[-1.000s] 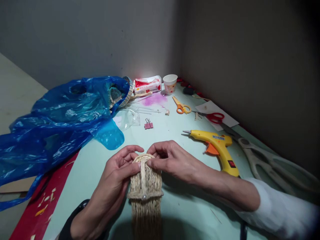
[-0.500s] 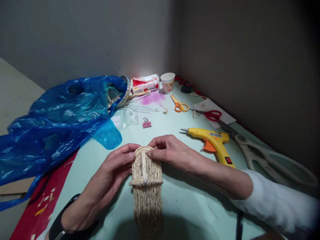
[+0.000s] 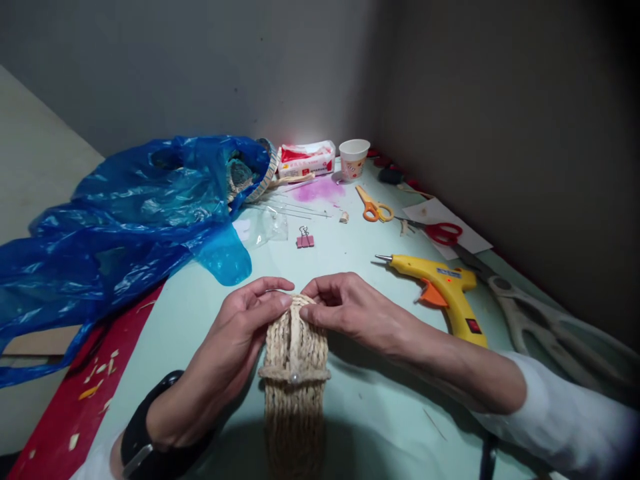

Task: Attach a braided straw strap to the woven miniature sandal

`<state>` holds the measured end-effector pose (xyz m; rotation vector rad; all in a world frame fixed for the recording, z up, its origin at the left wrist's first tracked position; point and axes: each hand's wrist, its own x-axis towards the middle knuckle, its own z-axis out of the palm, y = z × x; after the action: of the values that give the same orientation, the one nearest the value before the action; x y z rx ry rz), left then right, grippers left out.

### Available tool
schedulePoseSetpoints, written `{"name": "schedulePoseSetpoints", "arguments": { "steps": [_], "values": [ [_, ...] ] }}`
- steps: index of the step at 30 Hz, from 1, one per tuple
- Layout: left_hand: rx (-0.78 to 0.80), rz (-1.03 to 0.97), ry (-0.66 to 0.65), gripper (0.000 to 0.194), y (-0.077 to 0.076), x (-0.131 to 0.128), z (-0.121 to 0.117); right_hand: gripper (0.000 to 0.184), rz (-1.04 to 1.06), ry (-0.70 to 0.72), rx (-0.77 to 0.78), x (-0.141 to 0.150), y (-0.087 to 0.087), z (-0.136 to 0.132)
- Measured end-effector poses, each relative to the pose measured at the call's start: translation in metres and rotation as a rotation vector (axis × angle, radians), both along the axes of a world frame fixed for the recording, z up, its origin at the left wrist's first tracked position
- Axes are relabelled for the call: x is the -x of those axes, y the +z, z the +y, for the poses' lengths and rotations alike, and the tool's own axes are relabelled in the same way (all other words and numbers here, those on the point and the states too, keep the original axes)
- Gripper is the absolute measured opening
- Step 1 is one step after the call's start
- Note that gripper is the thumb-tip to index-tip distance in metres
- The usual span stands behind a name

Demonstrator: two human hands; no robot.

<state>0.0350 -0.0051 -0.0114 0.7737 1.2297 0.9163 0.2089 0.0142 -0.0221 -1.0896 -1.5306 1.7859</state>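
Observation:
A flat woven straw strap (image 3: 310,347) of pale braided cords stands out from the near edge, its rounded end upward. A lengthwise strip and a crosswise cord lie over it, with a pearl-like bead (image 3: 295,378) where they meet. My left hand (image 3: 245,320) grips the rounded end from the left, thumb on the front face near the tip. From the right, my right hand (image 3: 345,303) pinches the same end, its thumb on the front beside the strip. The fingers behind the straw are partly hidden.
A yellow glue gun (image 3: 435,280) lies to the right, near large grey scissors (image 3: 530,320). Red-handled scissors (image 3: 443,233), orange scissors (image 3: 373,203), a pink binder clip (image 3: 305,240) and a paper cup (image 3: 354,160) lie farther back. A blue plastic bag (image 3: 150,200) covers the left.
My left thumb has shifted from the strap's left edge onto its front near the tip. My right hand keeps its pinch. The camera view has swung slightly.

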Motion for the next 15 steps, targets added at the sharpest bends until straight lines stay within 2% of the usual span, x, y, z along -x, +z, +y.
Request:
{"name": "schedulePoseSetpoints", "arguments": {
  "steps": [7,15],
  "values": [
    [-0.018,-0.02,-0.059,0.011,0.0004,-0.0015,-0.001,0.012,0.014,-0.018,-0.007,-0.0032,-0.0055,0.0022],
    [-0.121,0.115,-0.096,0.014,0.0008,0.0011,0.0,0.012,0.009,-0.021,-0.017,-0.0065,-0.0022,0.0031]
  ]
}}
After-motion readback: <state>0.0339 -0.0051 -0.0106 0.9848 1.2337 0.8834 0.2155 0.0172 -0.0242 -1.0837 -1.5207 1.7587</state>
